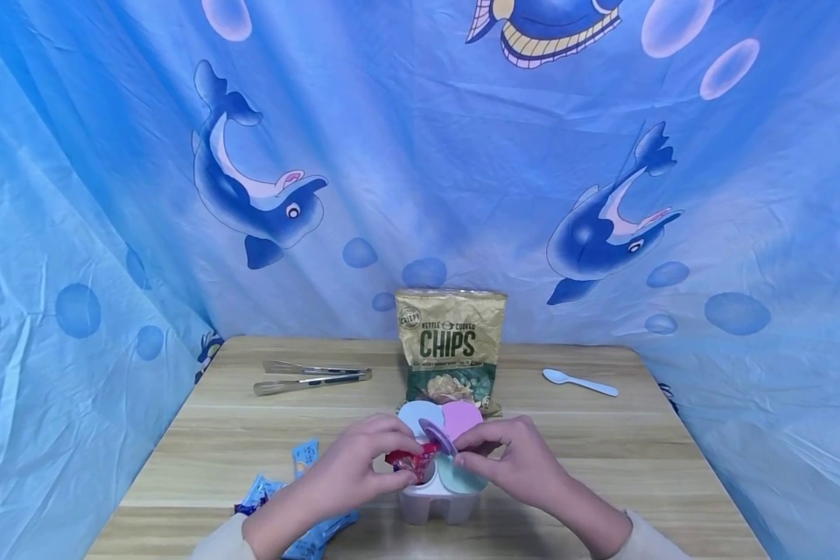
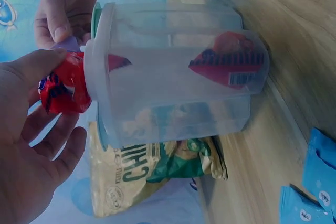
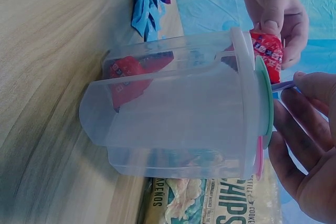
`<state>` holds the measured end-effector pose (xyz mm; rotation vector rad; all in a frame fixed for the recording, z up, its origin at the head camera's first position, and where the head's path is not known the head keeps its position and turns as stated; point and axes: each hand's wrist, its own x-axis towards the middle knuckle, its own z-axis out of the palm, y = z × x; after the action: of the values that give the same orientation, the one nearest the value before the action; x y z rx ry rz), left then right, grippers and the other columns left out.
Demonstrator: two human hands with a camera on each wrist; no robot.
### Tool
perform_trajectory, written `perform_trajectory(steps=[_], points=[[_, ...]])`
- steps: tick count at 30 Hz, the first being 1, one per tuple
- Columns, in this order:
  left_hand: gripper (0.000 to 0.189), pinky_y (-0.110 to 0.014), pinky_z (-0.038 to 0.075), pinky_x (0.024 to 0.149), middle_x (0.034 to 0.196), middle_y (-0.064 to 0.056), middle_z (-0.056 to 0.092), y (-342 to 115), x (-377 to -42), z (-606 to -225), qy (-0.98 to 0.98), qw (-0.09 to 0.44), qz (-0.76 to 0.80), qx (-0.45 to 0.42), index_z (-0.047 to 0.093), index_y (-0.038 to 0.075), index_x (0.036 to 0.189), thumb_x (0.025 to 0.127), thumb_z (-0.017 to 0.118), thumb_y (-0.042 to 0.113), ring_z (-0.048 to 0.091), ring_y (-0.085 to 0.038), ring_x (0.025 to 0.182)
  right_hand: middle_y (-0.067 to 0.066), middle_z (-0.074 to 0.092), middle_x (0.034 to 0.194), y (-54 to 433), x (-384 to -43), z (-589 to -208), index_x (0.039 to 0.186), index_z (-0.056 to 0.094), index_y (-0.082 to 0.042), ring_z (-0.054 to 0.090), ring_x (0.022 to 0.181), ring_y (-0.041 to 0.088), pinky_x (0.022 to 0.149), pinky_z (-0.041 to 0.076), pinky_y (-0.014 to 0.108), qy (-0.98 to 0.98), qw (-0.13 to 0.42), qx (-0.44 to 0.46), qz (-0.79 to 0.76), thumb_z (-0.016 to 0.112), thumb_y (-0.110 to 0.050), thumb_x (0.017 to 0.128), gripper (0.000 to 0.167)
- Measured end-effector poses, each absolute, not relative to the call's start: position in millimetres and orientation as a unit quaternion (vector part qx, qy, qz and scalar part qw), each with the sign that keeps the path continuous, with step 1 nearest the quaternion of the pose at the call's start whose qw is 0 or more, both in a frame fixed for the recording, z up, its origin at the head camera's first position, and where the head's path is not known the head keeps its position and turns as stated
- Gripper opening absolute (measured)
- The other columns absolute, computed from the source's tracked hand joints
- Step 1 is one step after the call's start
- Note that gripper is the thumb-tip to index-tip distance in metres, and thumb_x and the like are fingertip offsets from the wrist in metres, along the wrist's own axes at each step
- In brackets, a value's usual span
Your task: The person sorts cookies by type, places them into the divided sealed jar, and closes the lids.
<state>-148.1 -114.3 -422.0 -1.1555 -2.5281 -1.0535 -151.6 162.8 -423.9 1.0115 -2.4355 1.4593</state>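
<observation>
The container (image 1: 439, 507) stands toward the worktop's (image 1: 602, 467) front edge: lower packet (image 2: 231, 62) inside, at the bottom; upper packet (image 2: 71, 87) in its mouth. Chip bag (image 1: 453, 342) stands behind it. Tongs (image 1: 315, 382) lie near the back-left corner, spoon (image 1: 582, 383) near the back-right. Sachets (image 1: 320, 537) lie left of the container.

Left hand (image 1: 364, 460): curled in a pinch, turned inward
Right hand (image 1: 514, 457): also pinching, near and facing the left
Forearms (image 1: 593, 513): partly bare, slanting inward from either side
</observation>
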Motion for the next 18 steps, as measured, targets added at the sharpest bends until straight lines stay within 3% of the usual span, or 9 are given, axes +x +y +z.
perform_trajectory(steps=[5, 13, 18], points=[[0.021, -0.026, 0.055, 0.086, 0.104, 0.017, 0.07, -109.5, -150.5, -420.8, -0.839, 0.091, -0.335, -0.418, 0.08, 0.021, 0.104, 0.084, 0.084, 0.019, 0.06, -0.003, 0.1, -0.003, 0.079, 0.088, 162.9, -151.1, -423.2, 0.096, 0.081, -0.019, 0.071, 0.074, 0.003, 0.067, 0.061, 0.027, -0.805, 0.064, 0.337, 0.484, 0.082, -0.015, 0.088, 0.009], [0.019, -0.026, 0.053, 0.089, 0.106, 0.018, 0.072, -106.1, -151.9, -416.8, -0.85, 0.048, -0.305, -0.428, 0.079, 0.024, 0.107, 0.089, 0.079, 0.02, 0.059, -0.002, 0.101, -0.006, 0.079, 0.088, 162.8, -149.8, -423.4, 0.096, 0.081, -0.019, 0.071, 0.074, 0.003, 0.067, 0.061, 0.027, -0.808, 0.057, 0.33, 0.485, 0.082, -0.017, 0.088, 0.008], [0.02, -0.025, 0.052, 0.089, 0.106, 0.017, 0.072, -104.5, -152.7, -415.6, -0.85, 0.05, -0.282, -0.443, 0.079, 0.024, 0.108, 0.089, 0.078, 0.021, 0.058, -0.002, 0.101, -0.005, 0.079, 0.088, 162.3, -149.5, -423.6, 0.096, 0.081, -0.019, 0.071, 0.074, 0.004, 0.067, 0.061, 0.028, -0.807, 0.055, 0.33, 0.486, 0.082, -0.017, 0.088, 0.008]])
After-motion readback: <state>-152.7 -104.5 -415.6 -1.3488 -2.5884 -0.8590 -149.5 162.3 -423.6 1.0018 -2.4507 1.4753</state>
